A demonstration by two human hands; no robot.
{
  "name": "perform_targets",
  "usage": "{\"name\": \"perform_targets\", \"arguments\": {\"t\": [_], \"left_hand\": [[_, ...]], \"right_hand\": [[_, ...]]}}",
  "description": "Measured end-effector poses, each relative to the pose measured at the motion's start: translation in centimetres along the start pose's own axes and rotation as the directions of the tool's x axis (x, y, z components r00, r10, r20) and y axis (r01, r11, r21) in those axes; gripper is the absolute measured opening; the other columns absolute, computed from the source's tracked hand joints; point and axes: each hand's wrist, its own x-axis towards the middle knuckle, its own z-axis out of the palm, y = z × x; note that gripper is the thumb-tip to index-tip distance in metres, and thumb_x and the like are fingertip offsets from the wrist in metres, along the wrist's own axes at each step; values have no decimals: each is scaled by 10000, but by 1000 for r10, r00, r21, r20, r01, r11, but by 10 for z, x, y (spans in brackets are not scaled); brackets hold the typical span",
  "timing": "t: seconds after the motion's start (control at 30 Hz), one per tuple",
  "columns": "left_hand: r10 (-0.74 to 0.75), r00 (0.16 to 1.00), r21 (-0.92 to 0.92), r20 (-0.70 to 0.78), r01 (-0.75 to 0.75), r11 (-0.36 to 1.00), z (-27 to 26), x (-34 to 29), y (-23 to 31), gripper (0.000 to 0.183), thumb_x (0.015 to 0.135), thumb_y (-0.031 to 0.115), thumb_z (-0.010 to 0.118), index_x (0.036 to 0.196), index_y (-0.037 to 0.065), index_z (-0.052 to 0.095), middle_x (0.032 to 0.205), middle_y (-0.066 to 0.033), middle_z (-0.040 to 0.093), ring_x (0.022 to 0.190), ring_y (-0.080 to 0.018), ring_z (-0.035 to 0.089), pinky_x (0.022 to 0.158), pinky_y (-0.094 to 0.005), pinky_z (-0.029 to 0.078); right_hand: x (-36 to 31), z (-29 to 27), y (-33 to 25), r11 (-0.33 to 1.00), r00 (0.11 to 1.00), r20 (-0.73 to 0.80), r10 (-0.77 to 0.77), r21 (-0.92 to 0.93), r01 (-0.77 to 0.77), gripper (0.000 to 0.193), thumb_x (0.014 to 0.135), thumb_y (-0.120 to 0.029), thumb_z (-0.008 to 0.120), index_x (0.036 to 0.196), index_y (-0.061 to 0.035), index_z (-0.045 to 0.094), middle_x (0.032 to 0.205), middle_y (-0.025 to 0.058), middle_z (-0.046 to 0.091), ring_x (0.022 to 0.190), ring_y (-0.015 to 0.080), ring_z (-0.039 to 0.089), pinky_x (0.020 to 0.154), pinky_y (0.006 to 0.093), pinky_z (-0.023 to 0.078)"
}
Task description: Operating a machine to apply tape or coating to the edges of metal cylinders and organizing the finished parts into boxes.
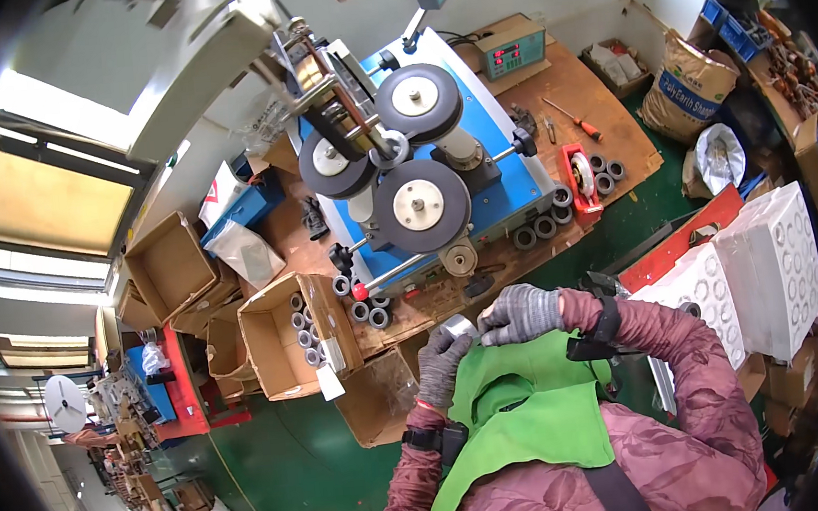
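Observation:
Close in front of my green apron [525, 386], both gloved hands are held together. My left hand [442, 366] has its fingers closed around a small silvery-white piece [459, 326], probably a ring; its far side shows past the fingertips. Right beside it, my right hand [521, 314] is curled with fingers pressed together, and whatever they pinch is hidden. Beyond the hands stands a bench machine with a blue base [510, 190] and three dark grey rollers [422, 214]. A ring [389, 149] sits between the rollers.
Grey rings [525, 238] stand along the machine's front edge. A cardboard box [268, 358] at left holds more. On the wooden bench [611, 134] lie a screwdriver [587, 130], a red tape dispenser [580, 180] and a control box [513, 53]. White foam trays [771, 275] are stacked at right.

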Motion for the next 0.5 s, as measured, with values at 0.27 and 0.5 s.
{"name": "perform_targets", "arguments": {"t": [0.27, 0.5], "left_hand": [[112, 992, -122, 65, -103, 987, -17, -29, 1, 338, 787, 125, 612, 1092, -9, 554, 973, -33, 599, 876, -113, 544, 797, -256, 428], [65, 966, -459, 250, 59, 886, -25, -39, 11, 365, 762, 192, 656, 1051, -8, 558, 957, -56, 588, 845, -112, 531, 770, -255, 430]], "right_hand": [[17, 17, -21, 902, 944, -53, 325, -281, -327, 372, 706, -449, 600, 842, -106, 645, 750, 131, 622, 738, 301, 600, 662, 387, 466], [6, 14, -13, 967, 977, -121, 174, -169, -193, 459, 683, -381, 670, 1035, -118, 538, 856, 127, 620, 812, 301, 599, 702, 384, 463]]}}
